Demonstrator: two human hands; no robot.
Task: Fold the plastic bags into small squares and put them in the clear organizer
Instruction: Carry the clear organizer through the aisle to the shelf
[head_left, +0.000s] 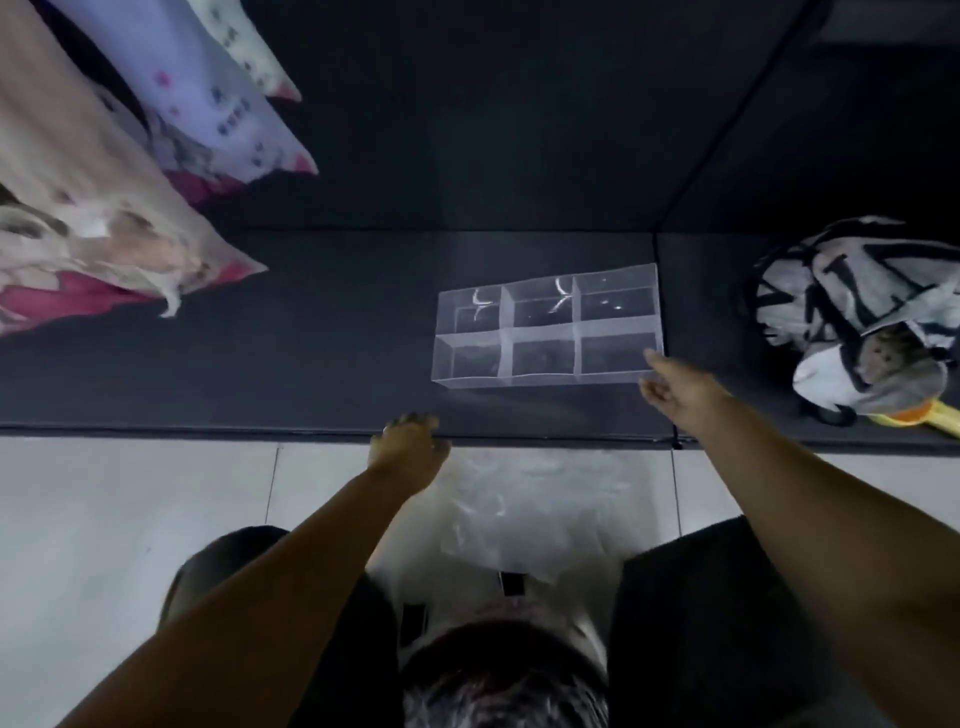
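Right hand (675, 389): holding nothing, forefinger out, its tip at the near right corner of the organizer (540, 376); touching or just short, blur hides which. Left hand (408, 447): fingers curled down at the far left corner of the bag (519, 499); cannot tell whether it pinches the film or only rests on it.

Task things: the bag lies flat and unfolded, between my two forearms and near side of both hands. The organizer stands just beyond the right fingertip, on the mat (311, 338), right of and beyond the left hand.

Risks, as I judge them:
- The organizer looks light; a push at one corner would likely swing or slide it away from the right hand.
- The film is thin and slick; a one-corner hold by the left hand could drag it into creases, and folds may spring open.
- The bag is nearly invisible on the pale floor (130, 493), so edges are easy to misalign.

Counts:
- hands: 2
- organizer: 1, with 6 cells in two rows of three, none holding a bag that I can see
- bags: 1 seen; layers underneath not ruled out
- pillows (104, 223), far left of the left hand: 3
- backpack (857, 322), right of the right hand: 1
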